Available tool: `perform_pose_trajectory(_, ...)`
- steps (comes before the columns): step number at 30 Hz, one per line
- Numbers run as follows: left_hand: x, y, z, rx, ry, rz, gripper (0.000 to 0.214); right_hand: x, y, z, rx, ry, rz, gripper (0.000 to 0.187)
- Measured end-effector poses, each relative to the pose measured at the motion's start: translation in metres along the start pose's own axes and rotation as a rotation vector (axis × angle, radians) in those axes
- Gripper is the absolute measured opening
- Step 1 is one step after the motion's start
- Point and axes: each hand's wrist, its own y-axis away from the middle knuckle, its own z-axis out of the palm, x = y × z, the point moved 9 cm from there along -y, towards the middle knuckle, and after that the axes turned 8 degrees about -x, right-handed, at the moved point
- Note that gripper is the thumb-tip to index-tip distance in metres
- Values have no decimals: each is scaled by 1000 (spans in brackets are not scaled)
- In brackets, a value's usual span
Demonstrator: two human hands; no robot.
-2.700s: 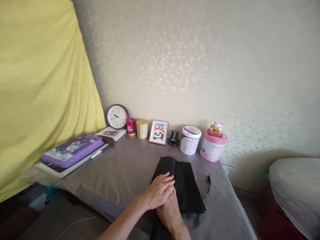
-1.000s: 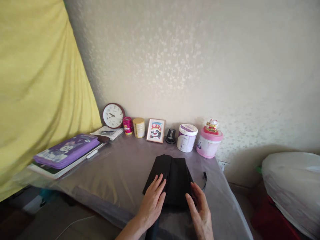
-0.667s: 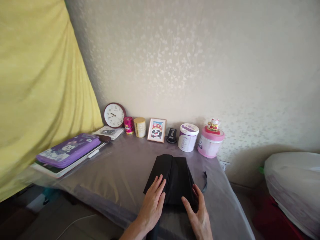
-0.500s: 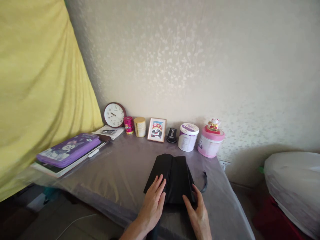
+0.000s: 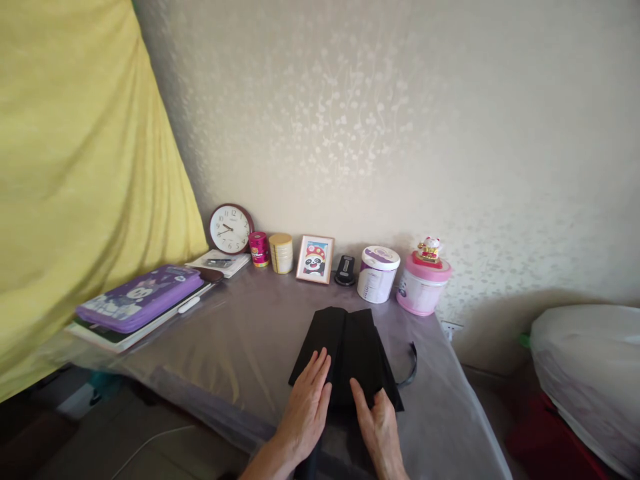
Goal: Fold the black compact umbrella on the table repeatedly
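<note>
A black cloth item [image 5: 354, 347], folded lengthwise into a long strip, lies flat in the middle of the grey table [image 5: 240, 340]. A thin black strap [image 5: 411, 368] curves out from its right side. My left hand [image 5: 306, 410] rests flat on the cloth's lower left edge, with fingers spread. My right hand [image 5: 377, 427] lies on the lower right part, fingers pointing up the fold. Neither hand grips the cloth. The lower end of the strip is hidden under my hands.
A clear plastic sheet covers the table. Along the wall stand a round clock [image 5: 230, 229], a framed panda picture [image 5: 315, 259], a white tub [image 5: 377, 274] and a pink tub [image 5: 423, 287]. A purple case [image 5: 139, 299] lies on books at left. A white sack [image 5: 585, 380] sits beyond the right edge.
My right hand has slid left and up onto the cloth from its right edge, and the cloth's lower right corner now shows. My left hand has barely moved.
</note>
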Motion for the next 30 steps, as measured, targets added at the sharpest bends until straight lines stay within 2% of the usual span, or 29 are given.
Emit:
perform_pose_trajectory(6, -5, 2, -2, 55, 36, -40, 43, -25, -13, 19, -39, 22, -171, 38)
perform_pose_trajectory(10, -10, 2, 1, 71, 21, -62, 41, -45, -17, 37, -136, 57, -271, 35)
perform_pose_trajectory(15, -4, 0, -5, 84, -114, -38, 38, -52, -22, 58, -208, 2, -275, 36)
perform_pose_trajectory(18, 3, -1, -13, 82, -135, -37, 38, -48, -26, 66, -196, -48, -245, 37)
perform_pose_trajectory(24, 2, -2, -16, 56, 43, -75, 37, -52, -23, 74, -243, 1, -275, 34)
perform_pose_trajectory(27, -2, -4, -14, 45, 111, -93, 35, -55, -17, 77, -277, 63, -319, 42)
perform_pose_trajectory(30, -17, -5, -19, 52, 291, -181, 36, -59, -10, 77, -296, 88, -369, 48)
